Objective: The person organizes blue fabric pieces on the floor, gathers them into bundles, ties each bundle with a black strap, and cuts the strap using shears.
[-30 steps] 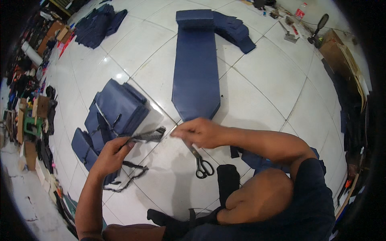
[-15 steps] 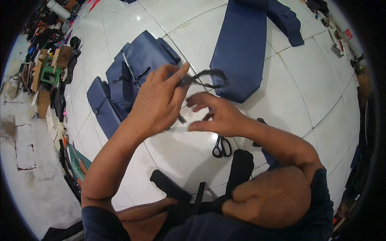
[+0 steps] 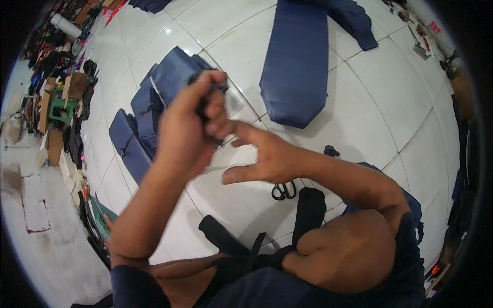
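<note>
My left hand (image 3: pixel 181 127), blurred by motion, is raised over the floor with its fingers curled round a dark fabric strip (image 3: pixel 202 110). Most of the strip is hidden in the fist. Close by on the right, my right hand (image 3: pixel 271 153) has its thumb and fingers apart, its fingertips up against the left hand's fingers. Behind the left hand lie bundles of folded blue sheet material (image 3: pixel 174 69), tied with dark strips. Black-handled scissors (image 3: pixel 284 191) rest on the tiles below my right hand.
A long stack of blue panels (image 3: pixel 295 66) lies ahead, with a folded blue piece (image 3: pixel 354 23) beside it. A small dark item (image 3: pixel 331 151) is beyond my right forearm. Boxes, a green stool (image 3: pixel 62 109) and clutter line the left side; tools such as a scraper (image 3: pixel 421 50) lie far right.
The loop of dark strip that stuck out from my left hand is now gathered in its closed fingers. My right hand has shifted left, up to the left hand.
</note>
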A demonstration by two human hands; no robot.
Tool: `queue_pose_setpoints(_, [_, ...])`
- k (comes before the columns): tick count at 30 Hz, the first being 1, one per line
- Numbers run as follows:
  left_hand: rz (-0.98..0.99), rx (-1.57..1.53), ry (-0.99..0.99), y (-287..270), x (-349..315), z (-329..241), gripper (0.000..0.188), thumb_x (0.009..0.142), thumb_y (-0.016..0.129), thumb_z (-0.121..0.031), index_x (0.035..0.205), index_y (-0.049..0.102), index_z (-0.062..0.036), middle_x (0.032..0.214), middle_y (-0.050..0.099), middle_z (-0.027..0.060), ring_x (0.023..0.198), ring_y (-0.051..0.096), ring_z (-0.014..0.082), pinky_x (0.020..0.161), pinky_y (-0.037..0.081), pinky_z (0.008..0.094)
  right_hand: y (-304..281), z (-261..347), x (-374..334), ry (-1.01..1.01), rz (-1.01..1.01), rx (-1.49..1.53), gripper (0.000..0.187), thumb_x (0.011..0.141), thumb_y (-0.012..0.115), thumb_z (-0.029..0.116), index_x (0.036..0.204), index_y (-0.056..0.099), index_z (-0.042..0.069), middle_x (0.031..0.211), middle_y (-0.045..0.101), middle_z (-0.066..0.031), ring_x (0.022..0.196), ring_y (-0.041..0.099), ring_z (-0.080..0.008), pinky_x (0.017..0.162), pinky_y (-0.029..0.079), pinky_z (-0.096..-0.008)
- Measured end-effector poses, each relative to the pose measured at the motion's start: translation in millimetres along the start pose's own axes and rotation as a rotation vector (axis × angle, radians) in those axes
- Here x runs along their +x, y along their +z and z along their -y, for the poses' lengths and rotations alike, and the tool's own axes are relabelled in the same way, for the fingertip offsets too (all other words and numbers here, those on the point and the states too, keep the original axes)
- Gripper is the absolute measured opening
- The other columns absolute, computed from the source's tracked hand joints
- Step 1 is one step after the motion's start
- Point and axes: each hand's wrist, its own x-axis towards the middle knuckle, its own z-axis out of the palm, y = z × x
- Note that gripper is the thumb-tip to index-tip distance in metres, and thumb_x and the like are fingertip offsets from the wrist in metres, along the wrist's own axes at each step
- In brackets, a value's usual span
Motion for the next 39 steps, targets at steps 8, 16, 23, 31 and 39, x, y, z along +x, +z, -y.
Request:
queue_pose_setpoints(8, [-0.36, -0.235, 0.417, -87, 21, 6, 0.025, 0.104, 0.045, -0.027, 0.115, 0.05, -0.0052, 0.065, 0.03, -0.004, 0.055, 0.025, 0.0081, 0.049, 0.024, 0.0247, -50, -23, -58, 0.613, 0.034, 0.137, 0.023, 0.096, 0.064, 0.024, 0.096, 0.064, 0.001, 0.07, 0.058, 0.0002, 0.058, 0.055, -0.0055, 0.049, 0.043, -0.0229])
queue_pose_setpoints(16, [-0.47, 0.087, 0.759, -124, -8, -65, 0.028, 0.105, 0.045, -0.028, 0.113, 0.057, -0.0042, 0.065, 0.032, -0.0042, 0.053, 0.024, 0.0065, 0.048, 0.021, 0.0249, -83, -79, -137, 0.764, -0.167, -0.016, 0.019, 0.091, 0.07, 0.021, 0.094, 0.067, 0.003, 0.075, 0.059, 0.0016, 0.066, 0.051, -0.006, 0.058, 0.04, -0.0241])
queue_pose_setpoints(23, [-0.411, 1.694, 0.097, -274, -103, -134, 0.035, 0.103, 0.043, -0.033, 0.093, 0.059, -0.0025, 0.075, 0.05, 0.0043, 0.07, 0.048, 0.0146, 0.066, 0.041, 0.0305, -197, -68, -211, 0.592, -0.601, 0.162, 0.011, 0.085, 0.061, 0.011, 0.095, 0.063, 0.007, 0.071, 0.054, 0.0042, 0.055, 0.049, -0.005, 0.048, 0.041, -0.0207])
queue_pose_setpoints(31, [-0.386, 2.382, -0.469, -275, -145, -40, 0.039, 0.078, 0.076, -0.036, 0.095, 0.068, -0.0018, 0.093, 0.067, 0.0193, 0.099, 0.064, 0.0369, 0.08, 0.052, 0.0465, -124, -9, -123, 0.567, -0.269, -0.572, 0.017, 0.087, 0.069, 0.015, 0.095, 0.064, 0.0, 0.079, 0.066, -0.0103, 0.075, 0.063, -0.0189, 0.07, 0.05, -0.0341])
queue_pose_setpoints(39, [0.566, 1.009, 0.006, -69, -15, 88, 0.058, 0.087, 0.072, -0.035, 0.131, 0.051, -0.0038, 0.112, 0.062, 0.0144, 0.104, 0.058, 0.022, 0.093, 0.045, 0.0372, -35, 5, -49, 0.251, 0.079, -0.536, 0.027, 0.088, 0.068, 0.032, 0.097, 0.069, 0.006, 0.089, 0.07, -0.0152, 0.084, 0.067, -0.0294, 0.073, 0.049, -0.0411])
